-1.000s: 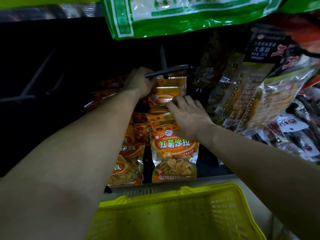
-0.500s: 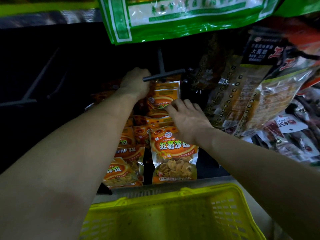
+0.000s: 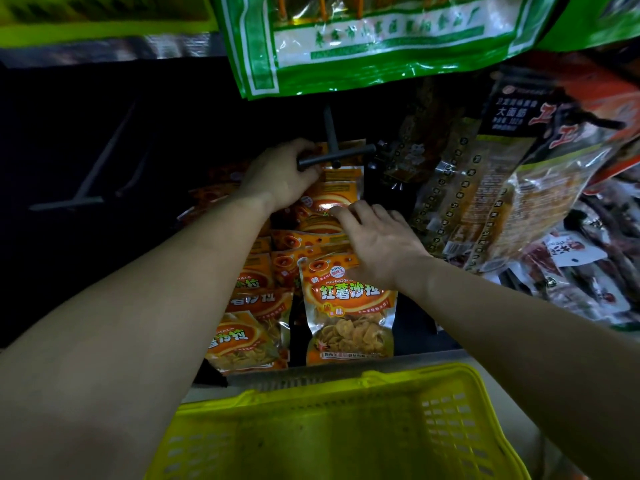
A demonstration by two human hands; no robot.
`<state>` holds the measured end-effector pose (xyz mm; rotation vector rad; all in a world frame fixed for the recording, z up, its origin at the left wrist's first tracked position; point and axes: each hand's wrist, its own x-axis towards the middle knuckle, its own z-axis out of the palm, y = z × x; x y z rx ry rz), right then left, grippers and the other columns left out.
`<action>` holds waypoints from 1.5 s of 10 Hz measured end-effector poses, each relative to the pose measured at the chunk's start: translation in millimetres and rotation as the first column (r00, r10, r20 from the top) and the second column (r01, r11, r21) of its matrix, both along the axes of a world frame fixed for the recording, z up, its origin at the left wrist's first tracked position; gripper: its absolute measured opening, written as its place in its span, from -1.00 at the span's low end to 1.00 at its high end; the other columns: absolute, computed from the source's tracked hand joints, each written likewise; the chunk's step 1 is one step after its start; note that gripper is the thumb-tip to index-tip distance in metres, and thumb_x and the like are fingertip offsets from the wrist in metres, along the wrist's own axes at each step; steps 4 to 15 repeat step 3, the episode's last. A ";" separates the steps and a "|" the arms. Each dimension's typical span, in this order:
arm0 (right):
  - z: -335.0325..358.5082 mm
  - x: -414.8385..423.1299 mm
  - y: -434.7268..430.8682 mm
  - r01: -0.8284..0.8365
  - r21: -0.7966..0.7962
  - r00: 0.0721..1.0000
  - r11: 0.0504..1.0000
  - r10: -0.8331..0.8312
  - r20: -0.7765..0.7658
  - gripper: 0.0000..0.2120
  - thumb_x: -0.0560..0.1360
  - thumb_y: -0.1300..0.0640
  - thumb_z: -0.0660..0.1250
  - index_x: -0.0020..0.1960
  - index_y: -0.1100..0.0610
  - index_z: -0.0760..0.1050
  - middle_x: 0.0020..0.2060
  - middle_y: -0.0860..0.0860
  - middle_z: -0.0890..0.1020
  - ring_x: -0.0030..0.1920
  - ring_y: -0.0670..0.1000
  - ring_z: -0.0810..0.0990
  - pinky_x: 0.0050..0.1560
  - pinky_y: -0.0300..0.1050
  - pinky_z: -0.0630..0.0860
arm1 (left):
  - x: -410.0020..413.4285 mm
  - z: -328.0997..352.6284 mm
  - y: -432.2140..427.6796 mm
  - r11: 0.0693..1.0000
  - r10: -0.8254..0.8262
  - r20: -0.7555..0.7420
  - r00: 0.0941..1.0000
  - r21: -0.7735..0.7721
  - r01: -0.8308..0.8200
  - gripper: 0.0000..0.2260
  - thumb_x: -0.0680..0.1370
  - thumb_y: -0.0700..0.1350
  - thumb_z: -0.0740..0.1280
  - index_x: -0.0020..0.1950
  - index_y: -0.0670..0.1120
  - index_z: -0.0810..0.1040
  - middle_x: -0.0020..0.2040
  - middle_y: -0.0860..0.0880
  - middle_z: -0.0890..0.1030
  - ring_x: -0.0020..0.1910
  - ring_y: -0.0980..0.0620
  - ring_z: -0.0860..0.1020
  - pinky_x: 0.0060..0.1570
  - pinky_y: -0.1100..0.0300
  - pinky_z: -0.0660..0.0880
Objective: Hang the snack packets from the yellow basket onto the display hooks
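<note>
1. State: left hand (image 3: 282,176) is clenched on the header of the top orange packet (image 3: 341,188), centre frame, right at the crossbar of the display hook (image 3: 332,155). Right hand (image 3: 379,242) is released, fingers fairly straight, resting flat on the packets just below. It holds nothing.
2. Risk: the hang hole misses the hook and the packet drops. Cause: dim light, and the crossbar sits in front of the header.
3. Risk: the right hand's pressure shoves the overlapping stack sideways or skews the front packet (image 3: 348,306), lower centre.
4. Risk: the right forearm brushes the dark neighbour packets (image 3: 512,188) at right of frame. They hang close beside the orange column.
5. Risk: the header tears if it's pulled hard against the metal. Thin foil, one-hand grip.
6. Hidden: left fingertips are behind the crossbar, and the hole isn't visible. I cannot tell whether the packet is on the hook or only held against it.
7. Hidden: the green bag (image 3: 381,46) at top of frame covers the hook's root.
8. Yellow basket (image 3: 311,393), bottom of frame, is cut off by the edge. The interior is murky and I can't make out any packets in it.
9. Upper left is near black. A spare hook (image 3: 74,201) barely shows.
</note>
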<state>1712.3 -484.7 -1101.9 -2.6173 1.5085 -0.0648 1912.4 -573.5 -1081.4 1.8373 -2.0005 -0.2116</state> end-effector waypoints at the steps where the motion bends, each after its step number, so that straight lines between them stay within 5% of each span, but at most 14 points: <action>1: 4.9 -1.4 3.7 0.017 -0.011 1.000 1.000 -0.017 0.017 0.10 0.26 -0.24 0.54 0.54 -0.04 -0.10 0.40 0.09 0.24 0.36 0.17 0.29 0.37 0.18 0.28 | -4.3 3.6 19.3 0.999 -0.012 0.041 0.999 0.044 0.010 -0.50 0.54 0.24 0.27 0.46 0.15 0.42 0.39 -0.04 0.54 0.34 -0.13 0.49 0.16 0.14 0.40; 3: 35.1 -6.7 16.7 0.087 -0.012 0.996 0.996 -0.087 0.000 0.06 0.33 -0.36 0.40 0.56 0.01 -0.12 0.48 0.08 0.12 0.47 0.18 0.11 0.46 0.19 0.21 | 7.5 29.0 69.8 0.993 -0.018 0.050 0.999 0.121 0.012 -0.45 0.56 0.24 0.27 0.53 0.12 0.33 0.51 -0.02 0.40 0.46 -0.11 0.36 0.43 0.03 0.32; 15: 35.1 -6.7 16.7 0.087 -0.012 0.996 0.996 -0.087 0.000 0.06 0.33 -0.36 0.40 0.56 0.01 -0.12 0.48 0.08 0.12 0.47 0.18 0.11 0.46 0.19 0.21 | 7.5 29.0 69.8 0.993 -0.018 0.050 0.999 0.121 0.012 -0.45 0.56 0.24 0.27 0.53 0.12 0.33 0.51 -0.02 0.40 0.46 -0.11 0.36 0.43 0.03 0.32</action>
